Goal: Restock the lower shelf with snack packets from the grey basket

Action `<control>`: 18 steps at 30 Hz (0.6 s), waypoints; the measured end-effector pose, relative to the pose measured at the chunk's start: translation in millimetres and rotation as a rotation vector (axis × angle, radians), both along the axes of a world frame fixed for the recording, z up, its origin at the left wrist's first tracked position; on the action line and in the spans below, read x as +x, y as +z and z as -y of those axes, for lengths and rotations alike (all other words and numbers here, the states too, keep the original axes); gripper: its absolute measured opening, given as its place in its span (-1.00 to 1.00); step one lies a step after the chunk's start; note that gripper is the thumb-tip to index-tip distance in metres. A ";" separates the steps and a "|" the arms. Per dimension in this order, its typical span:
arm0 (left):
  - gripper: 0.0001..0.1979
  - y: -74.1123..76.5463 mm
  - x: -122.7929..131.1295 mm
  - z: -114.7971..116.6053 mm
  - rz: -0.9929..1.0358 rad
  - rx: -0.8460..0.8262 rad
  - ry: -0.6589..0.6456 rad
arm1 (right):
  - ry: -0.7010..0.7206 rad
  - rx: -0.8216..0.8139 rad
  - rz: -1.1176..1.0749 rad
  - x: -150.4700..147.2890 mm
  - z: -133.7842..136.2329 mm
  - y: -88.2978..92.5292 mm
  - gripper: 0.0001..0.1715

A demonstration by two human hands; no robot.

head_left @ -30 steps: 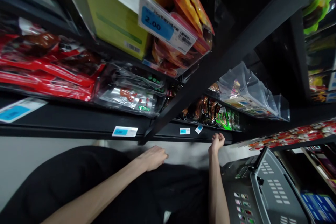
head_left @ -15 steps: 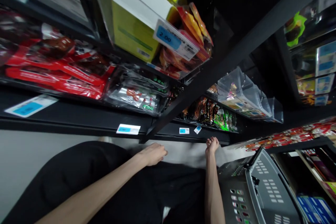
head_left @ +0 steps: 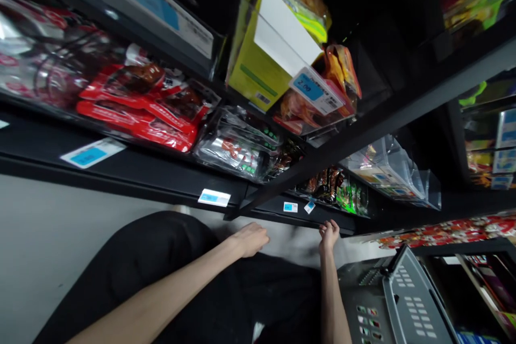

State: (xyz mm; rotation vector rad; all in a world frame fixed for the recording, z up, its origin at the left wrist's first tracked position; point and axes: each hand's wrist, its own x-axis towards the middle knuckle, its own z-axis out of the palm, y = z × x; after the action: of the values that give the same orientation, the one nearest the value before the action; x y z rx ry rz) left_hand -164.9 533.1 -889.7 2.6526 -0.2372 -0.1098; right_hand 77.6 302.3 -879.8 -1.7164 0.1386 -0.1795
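My left hand (head_left: 250, 239) is held over my dark trousers, below the shelf's front edge, with its fingers curled in and nothing visible in them. Farther right, my right hand (head_left: 329, 233) is raised close to the bottom shelf edge, its fingers loosely bent and apart, with no object showing in it. Above the hands, the black shelf (head_left: 161, 183) bears red packets (head_left: 137, 118), silver packets (head_left: 234, 153) and green packets (head_left: 350, 196). A yellow-green box (head_left: 258, 72) stands one level higher beside a 2.00 price tag (head_left: 318, 90).
A grey shopping basket (head_left: 417, 301) stands at the lower right, beside my right forearm. A black diagonal post (head_left: 363, 123) crosses in front of the shelves. Clear plastic bins (head_left: 397, 166) sit to its right. Grey floor (head_left: 36, 236) shows at the left.
The view has shifted, so the shelf goods appear farther right and mostly lower. Both hands sit slightly right and lower in the picture, with their poses nearly the same.
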 end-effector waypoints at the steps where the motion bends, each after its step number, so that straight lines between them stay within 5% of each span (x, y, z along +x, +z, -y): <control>1: -0.80 -1.0 0.2 0.4 0.016 -0.007 0.004 | 0.017 -0.017 0.013 -7.5 0.5 4.4 -0.45; 5: -0.82 -5.0 0.9 2.2 0.067 -0.030 0.034 | 0.192 -0.142 0.139 -50.1 16.1 35.6 -0.40; 10: -0.79 -5.5 0.1 3.6 0.078 -0.029 0.029 | 0.394 -0.295 0.221 -126.0 59.8 107.1 -0.50; 15: -0.75 -13.8 -2.3 -0.1 0.028 -0.050 -0.021 | 0.372 -0.482 0.272 -196.6 93.8 184.9 -0.56; 18: -0.74 -24.5 -1.0 -4.3 -0.006 -0.057 -0.040 | 0.296 -0.527 0.366 -201.8 113.1 220.4 -0.60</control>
State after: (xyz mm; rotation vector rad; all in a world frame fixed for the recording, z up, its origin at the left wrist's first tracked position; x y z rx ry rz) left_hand -166.0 537.5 -914.2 2.5912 -0.2870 -0.1216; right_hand -124.1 189.2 -659.4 -2.1654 -0.4695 -0.3263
